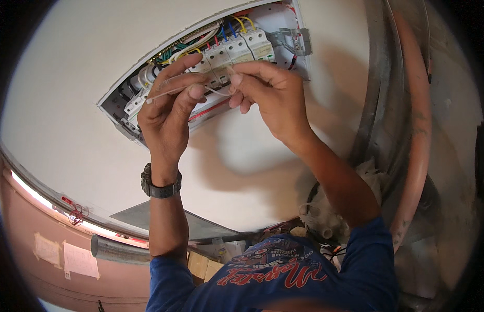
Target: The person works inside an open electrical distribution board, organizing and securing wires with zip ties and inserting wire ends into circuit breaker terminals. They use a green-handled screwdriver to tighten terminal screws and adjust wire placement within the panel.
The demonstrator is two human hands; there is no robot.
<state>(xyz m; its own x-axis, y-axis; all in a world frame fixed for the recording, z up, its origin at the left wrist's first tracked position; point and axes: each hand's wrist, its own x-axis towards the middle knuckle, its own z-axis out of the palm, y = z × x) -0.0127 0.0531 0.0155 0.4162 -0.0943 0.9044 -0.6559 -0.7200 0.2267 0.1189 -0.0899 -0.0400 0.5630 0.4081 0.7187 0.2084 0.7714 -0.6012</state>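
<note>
A thin white strip that looks like a cable tie runs between my two hands. My left hand pinches it between thumb and forefinger, and one end sticks out past the fingers. My right hand is closed on its other end, which the fingertips partly hide. Just behind both hands is an open electrical distribution box set in the wall. A row of white circuit breakers crosses it, with yellow, blue and red wires entering along one side. My left hand covers some breakers.
An orange pipe and grey metal trunking run along the right. Below the box lies a grey sheet. A whitish plastic bag bulges by my right arm. A grey tube and taped papers are at lower left.
</note>
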